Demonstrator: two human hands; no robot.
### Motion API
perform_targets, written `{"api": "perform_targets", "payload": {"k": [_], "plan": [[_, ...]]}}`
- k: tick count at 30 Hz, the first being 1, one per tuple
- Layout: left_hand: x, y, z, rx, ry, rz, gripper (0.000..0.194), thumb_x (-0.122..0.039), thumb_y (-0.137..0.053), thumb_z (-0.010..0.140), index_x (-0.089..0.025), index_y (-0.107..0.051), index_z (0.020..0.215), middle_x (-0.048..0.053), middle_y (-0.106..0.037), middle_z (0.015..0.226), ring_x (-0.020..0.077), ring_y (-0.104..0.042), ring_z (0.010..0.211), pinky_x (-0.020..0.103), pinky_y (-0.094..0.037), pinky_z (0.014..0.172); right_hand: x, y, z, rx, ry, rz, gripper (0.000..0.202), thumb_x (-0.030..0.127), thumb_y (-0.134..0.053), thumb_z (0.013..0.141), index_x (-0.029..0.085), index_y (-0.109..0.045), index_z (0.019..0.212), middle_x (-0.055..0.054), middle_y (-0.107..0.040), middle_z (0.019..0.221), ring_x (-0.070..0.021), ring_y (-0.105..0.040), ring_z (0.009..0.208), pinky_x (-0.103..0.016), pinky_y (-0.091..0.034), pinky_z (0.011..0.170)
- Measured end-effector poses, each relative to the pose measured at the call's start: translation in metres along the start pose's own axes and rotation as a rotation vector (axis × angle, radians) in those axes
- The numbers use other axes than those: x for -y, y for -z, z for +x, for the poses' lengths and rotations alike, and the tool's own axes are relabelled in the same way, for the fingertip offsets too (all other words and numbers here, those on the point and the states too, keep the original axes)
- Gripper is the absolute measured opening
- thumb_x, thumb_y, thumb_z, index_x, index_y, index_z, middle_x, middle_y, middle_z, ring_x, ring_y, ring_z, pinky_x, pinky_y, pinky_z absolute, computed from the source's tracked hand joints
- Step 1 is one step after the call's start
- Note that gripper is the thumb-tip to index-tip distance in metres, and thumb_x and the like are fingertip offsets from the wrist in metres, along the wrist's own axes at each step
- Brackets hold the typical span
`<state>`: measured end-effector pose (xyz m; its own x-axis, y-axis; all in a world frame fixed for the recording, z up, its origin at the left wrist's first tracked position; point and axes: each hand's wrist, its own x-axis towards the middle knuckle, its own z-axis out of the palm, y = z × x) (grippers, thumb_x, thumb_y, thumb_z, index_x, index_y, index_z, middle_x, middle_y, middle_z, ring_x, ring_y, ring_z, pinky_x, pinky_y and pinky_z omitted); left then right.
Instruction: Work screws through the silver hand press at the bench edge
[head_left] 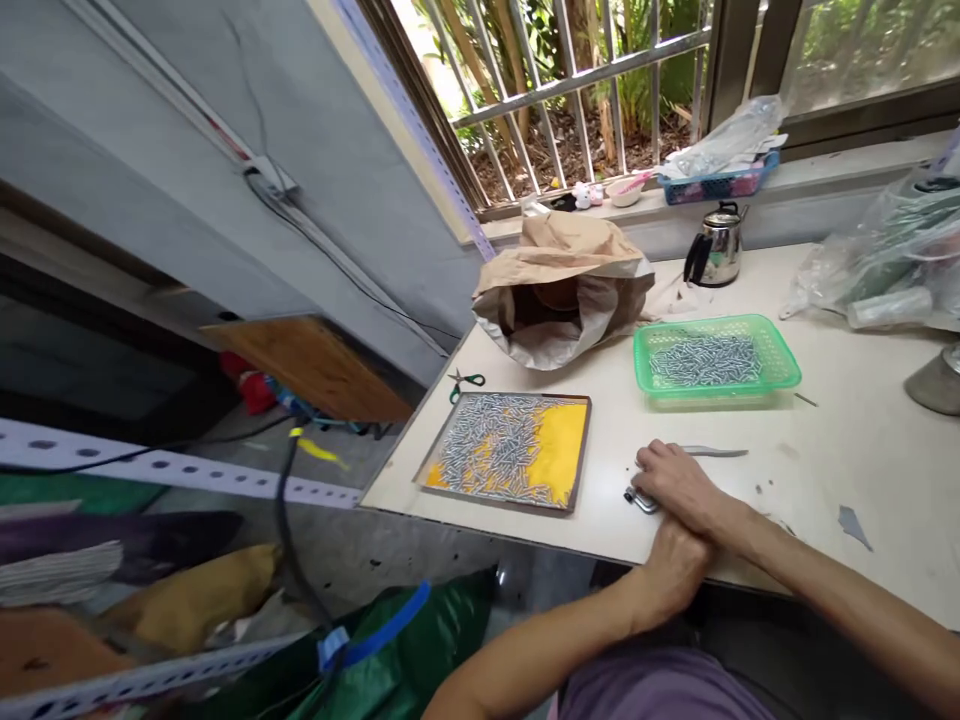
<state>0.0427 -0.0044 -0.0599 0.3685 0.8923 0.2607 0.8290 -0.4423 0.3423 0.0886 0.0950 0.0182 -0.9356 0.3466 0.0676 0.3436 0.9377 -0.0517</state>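
Observation:
My right hand (675, 484) lies palm down on the white table (862, 470), covering a small metal tool (637, 497) whose end pokes out at the left; whether the fingers grip it is unclear. A thin metal strip (716, 452) lies just beyond its fingers. My left hand (675, 572) sits at the table's front edge, wrapped around my right wrist. A brown tray with a yellow bottom (564, 440), holding several small metal pins, rests left of my hands. A green basket (712, 365) with more pins stands further back.
An open brown paper bag (562, 285) lies at the back of the table, a steel kettle (716, 245) beside it. Small scissors (465, 381) are at the left edge. Plastic bags (892, 260) crowd the right. A barred window runs behind.

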Motion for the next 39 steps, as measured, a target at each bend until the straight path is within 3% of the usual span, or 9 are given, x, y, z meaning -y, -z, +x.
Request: {"api": "perform_targets", "payload": {"k": [4, 8, 11, 15, 17, 20, 26, 33, 39], "plan": [[-0.002, 0.004, -0.008, 0.046, -0.071, 0.019, 0.025, -0.012, -0.042, 0.085, -0.013, -0.066, 0.090, 0.009, -0.068, 0.082, 0.0197, -0.062, 0.075, 0.031, -0.053, 0.070, 0.016, -0.018, 0.021, -0.039, 0.100, -0.049, 0.021, 0.007, -0.060, 0.079, 0.018, -0.063, 0.062, -0.004, -0.062, 0.074, -0.0186, -0.050, 0.079, -0.032, -0.031, 0.065], [0.024, 0.054, -0.028, -0.177, -0.103, 0.057, 0.022, -0.021, -0.043, 0.092, -0.018, -0.065, 0.092, 0.006, -0.065, 0.085, 0.0169, -0.059, 0.082, 0.028, -0.050, 0.073, -0.004, -0.002, 0.026, -0.249, 0.071, -0.042, 0.019, 0.008, -0.053, 0.083, 0.018, -0.063, 0.072, -0.003, -0.062, 0.071, -0.0175, -0.051, 0.074, -0.032, -0.035, 0.071], [0.075, 0.105, -0.048, -0.306, 0.240, 0.274, 0.023, -0.017, -0.043, 0.093, -0.017, -0.065, 0.087, 0.007, -0.062, 0.081, 0.0164, -0.055, 0.077, 0.028, -0.048, 0.067, -0.035, 0.040, 0.022, -0.472, -0.092, -0.030, 0.021, 0.016, -0.043, 0.090, 0.019, -0.062, 0.083, -0.006, -0.063, 0.076, -0.0197, -0.053, 0.075, -0.033, -0.037, 0.072], [0.140, 0.148, -0.065, -0.118, 0.677, 0.454, 0.019, -0.017, -0.052, 0.088, -0.015, -0.065, 0.075, 0.008, -0.061, 0.080, 0.0207, -0.054, 0.083, 0.033, -0.047, 0.073, -0.067, 0.083, 0.009, -0.472, -0.462, -0.187, 0.031, 0.022, -0.030, 0.091, 0.019, -0.060, 0.096, -0.017, -0.061, 0.094, -0.0320, -0.055, 0.084, -0.044, -0.040, 0.070], [0.157, 0.155, -0.068, 0.005, 0.752, 0.447, 0.018, -0.019, -0.054, 0.087, -0.014, -0.066, 0.075, 0.009, -0.062, 0.082, 0.0228, -0.054, 0.087, 0.035, -0.046, 0.077, -0.066, 0.077, -0.005, -0.425, -0.461, -0.074, 0.032, 0.028, -0.028, 0.092, 0.021, -0.059, 0.098, -0.016, -0.061, 0.095, -0.0308, -0.057, 0.081, -0.043, -0.043, 0.065], [0.167, 0.155, -0.067, 0.091, 0.798, 0.392, 0.021, -0.015, -0.050, 0.087, -0.012, -0.066, 0.074, 0.012, -0.063, 0.084, 0.0244, -0.055, 0.090, 0.036, -0.045, 0.079, -0.043, 0.037, -0.032, -0.297, -0.330, 0.232, 0.028, 0.037, -0.034, 0.092, 0.023, -0.058, 0.091, -0.008, -0.063, 0.084, -0.0225, -0.062, 0.068, -0.034, -0.047, 0.056], [0.161, 0.163, -0.060, 0.099, 0.794, 0.320, 0.025, -0.006, -0.044, 0.083, -0.013, -0.067, 0.074, 0.011, -0.066, 0.082, 0.0224, -0.059, 0.088, 0.033, -0.046, 0.078, 0.005, -0.028, -0.068, -0.113, -0.360, 0.262, 0.015, 0.026, -0.042, 0.088, 0.024, -0.056, 0.084, -0.002, -0.060, 0.078, -0.0174, -0.063, 0.061, -0.027, -0.041, 0.046], [0.095, 0.141, -0.028, 0.013, 0.948, -0.573, 0.020, -0.028, -0.058, 0.076, -0.012, -0.070, 0.079, 0.001, -0.062, 0.060, 0.0103, -0.053, 0.052, 0.020, -0.041, 0.051, 0.012, -0.021, -0.072, -0.131, -0.316, 0.153, 0.022, 0.006, -0.038, 0.085, 0.023, -0.047, 0.073, -0.001, -0.056, 0.072, -0.0148, -0.055, 0.062, -0.026, -0.036, 0.053], [0.055, 0.098, -0.021, 0.090, 1.062, -0.741, 0.021, -0.031, -0.063, 0.070, -0.010, -0.069, 0.073, -0.004, -0.052, 0.048, 0.0067, -0.041, 0.043, 0.018, -0.032, 0.041, 0.015, -0.016, -0.081, -0.261, -0.224, 0.016, 0.028, -0.004, -0.037, 0.081, 0.022, -0.047, 0.074, -0.002, -0.054, 0.070, -0.0166, -0.050, 0.062, -0.028, -0.035, 0.059]]}}
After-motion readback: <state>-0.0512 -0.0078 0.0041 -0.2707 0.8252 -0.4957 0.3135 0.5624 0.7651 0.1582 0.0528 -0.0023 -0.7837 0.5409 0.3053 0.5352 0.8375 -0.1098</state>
